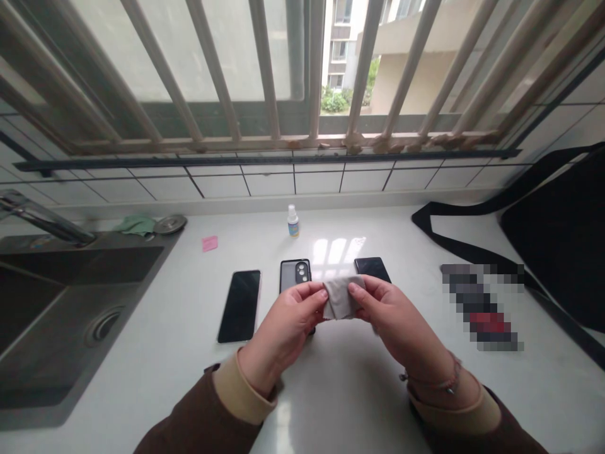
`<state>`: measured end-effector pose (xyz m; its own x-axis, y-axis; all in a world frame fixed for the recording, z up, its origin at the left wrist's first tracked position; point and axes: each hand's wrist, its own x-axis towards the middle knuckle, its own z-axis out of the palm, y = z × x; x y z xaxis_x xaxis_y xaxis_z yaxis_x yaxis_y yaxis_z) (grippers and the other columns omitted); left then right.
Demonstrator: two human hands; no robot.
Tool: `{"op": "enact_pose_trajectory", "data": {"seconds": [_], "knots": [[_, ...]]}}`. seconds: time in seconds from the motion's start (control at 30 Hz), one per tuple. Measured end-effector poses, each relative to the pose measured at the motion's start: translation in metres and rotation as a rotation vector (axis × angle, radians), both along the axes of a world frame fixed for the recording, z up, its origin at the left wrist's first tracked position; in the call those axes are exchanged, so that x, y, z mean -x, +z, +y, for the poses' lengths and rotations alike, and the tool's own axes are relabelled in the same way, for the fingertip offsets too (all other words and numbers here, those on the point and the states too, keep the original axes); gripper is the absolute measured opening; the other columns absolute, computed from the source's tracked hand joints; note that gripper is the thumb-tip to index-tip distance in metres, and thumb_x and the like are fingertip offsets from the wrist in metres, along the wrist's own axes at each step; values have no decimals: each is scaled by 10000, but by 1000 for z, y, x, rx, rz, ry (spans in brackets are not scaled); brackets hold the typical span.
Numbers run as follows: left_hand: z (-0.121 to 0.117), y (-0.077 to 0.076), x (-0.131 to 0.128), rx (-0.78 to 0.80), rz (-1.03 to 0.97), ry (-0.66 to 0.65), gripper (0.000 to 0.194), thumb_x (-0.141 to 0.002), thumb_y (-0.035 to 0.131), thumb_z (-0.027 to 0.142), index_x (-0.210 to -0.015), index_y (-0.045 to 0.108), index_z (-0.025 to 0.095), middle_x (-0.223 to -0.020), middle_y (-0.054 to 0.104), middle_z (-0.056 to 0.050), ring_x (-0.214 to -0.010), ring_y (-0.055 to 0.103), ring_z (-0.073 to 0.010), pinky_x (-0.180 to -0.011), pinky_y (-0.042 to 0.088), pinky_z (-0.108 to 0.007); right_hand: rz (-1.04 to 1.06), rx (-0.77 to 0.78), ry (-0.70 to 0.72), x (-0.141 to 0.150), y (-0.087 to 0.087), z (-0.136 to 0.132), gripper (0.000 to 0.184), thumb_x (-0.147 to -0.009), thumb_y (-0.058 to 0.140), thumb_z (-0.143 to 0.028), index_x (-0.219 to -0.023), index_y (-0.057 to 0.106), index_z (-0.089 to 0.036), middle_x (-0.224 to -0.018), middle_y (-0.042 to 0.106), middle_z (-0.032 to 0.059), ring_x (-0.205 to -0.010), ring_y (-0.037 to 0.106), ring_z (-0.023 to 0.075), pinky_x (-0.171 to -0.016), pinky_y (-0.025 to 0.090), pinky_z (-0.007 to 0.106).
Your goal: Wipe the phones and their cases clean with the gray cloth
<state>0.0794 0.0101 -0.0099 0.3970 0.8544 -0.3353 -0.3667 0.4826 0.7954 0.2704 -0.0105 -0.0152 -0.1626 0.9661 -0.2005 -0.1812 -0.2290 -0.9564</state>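
Note:
Between my hands, above the white counter, is a small grey cleaning cloth [341, 297] with a zigzag edge, folded over. My left hand [295, 312] pinches its left side between thumb and fingers. The right side is pinched by my right hand [390, 309]. Behind my left hand lies a black phone case [289, 274] with camera cutouts, partly covered. A dark phone [373, 268] lies beyond my right hand, its near part hidden. Left of my hands a phone with a black screen [239, 307] rests face up.
A small white spray bottle [293, 224] stands near the back wall, with a pink paper [210, 243] to its left. The sink [142, 265] is at left with a faucet [47, 217]. A black bag [562, 221] with a strap sits at right, near a pixelated item [482, 306].

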Motion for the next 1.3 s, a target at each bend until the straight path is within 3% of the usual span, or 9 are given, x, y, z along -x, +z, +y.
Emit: {"op": "enact_pose_trajectory", "data": {"seconds": [0.13, 0.2, 0.27, 0.33, 0.4, 0.53, 0.67, 0.8, 1.3], "knots": [[-1, 1, 2, -29, 12, 68, 303, -809, 914, 348, -960, 758, 136, -914, 779, -79, -807, 711, -163, -840, 567, -302, -191, -91, -56, 2, -5, -2, 449, -1011, 681, -563, -1283, 687, -206, -1169, 773, 115, -1014, 747, 258, -891, 634, 419], [-2, -1, 1, -21, 15, 106, 307, -825, 899, 362, -961, 721, 152, -930, 776, -70, -825, 718, -170, -823, 572, -305, -401, -243, -212, 3, -6, -5, 467, -1014, 686, -525, -1364, 602, -228, -1267, 722, 139, -1082, 731, 283, -936, 628, 470], [-2, -3, 0, -13, 4, 137, 320, -844, 881, 371, -987, 680, 168, -966, 780, -71, -857, 727, -177, -820, 577, -306, -647, -487, -345, 5, -4, -9, 383, -1015, 704, -448, -1313, 590, -237, -1275, 681, 143, -1153, 689, 303, -1024, 582, 526], [-3, -5, -2, -14, -13, 155, 317, -876, 852, 370, -1019, 644, 178, -1008, 785, -78, -869, 730, -175, -810, 578, -300, -839, -698, -334, 8, -2, -12, 212, -1018, 703, -369, -1159, 617, -236, -1198, 663, 129, -1160, 653, 308, -1046, 549, 534], [-4, -7, -4, -18, -15, 163, 311, -902, 829, 358, -1048, 620, 181, -1028, 786, -80, -831, 719, -157, -769, 569, -278, -942, -787, -239, 12, 0, -15, 142, -1013, 712, -329, -1065, 621, -234, -1139, 651, 115, -1109, 643, 303, -989, 558, 506], [-6, -11, -6, -16, -22, 157, 339, -923, 814, 340, -1150, 624, 174, -1053, 787, -83, -750, 685, -115, -702, 535, -233, -1060, -789, -154, 19, -1, -17, 145, -992, 747, -302, -1045, 642, -216, -1150, 657, 120, -1067, 644, 305, -946, 554, 492], [-8, -14, -8, -36, -62, 125, 380, -929, 814, 348, -1228, 673, 162, -1149, 783, -119, -933, 735, -181, -842, 575, -298, -1111, -800, -170, 21, -5, -16, 41, -1027, 663, -218, -998, 638, -203, -1116, 675, 118, -1010, 645, 288, -921, 546, 477], [-10, -15, -9, -49, -40, 124, 334, -922, 815, 352, -1175, 728, 152, -1202, 773, -133, -1034, 729, -215, -931, 576, -335, -1092, -807, -166, 22, -5, -16, 43, -1030, 625, -187, -990, 621, -202, -1083, 675, 116, -991, 640, 279, -903, 546, 457], [-14, -18, -11, 22, 19, 133, 310, -892, 820, 395, -1075, 706, 173, -1014, 735, -57, -872, 679, -162, -844, 541, -291, -1132, -890, -47, 27, -1, -18, 89, -1065, 601, -195, -998, 660, -205, -1055, 706, 106, -977, 656, 273, -899, 545, 457]]}}
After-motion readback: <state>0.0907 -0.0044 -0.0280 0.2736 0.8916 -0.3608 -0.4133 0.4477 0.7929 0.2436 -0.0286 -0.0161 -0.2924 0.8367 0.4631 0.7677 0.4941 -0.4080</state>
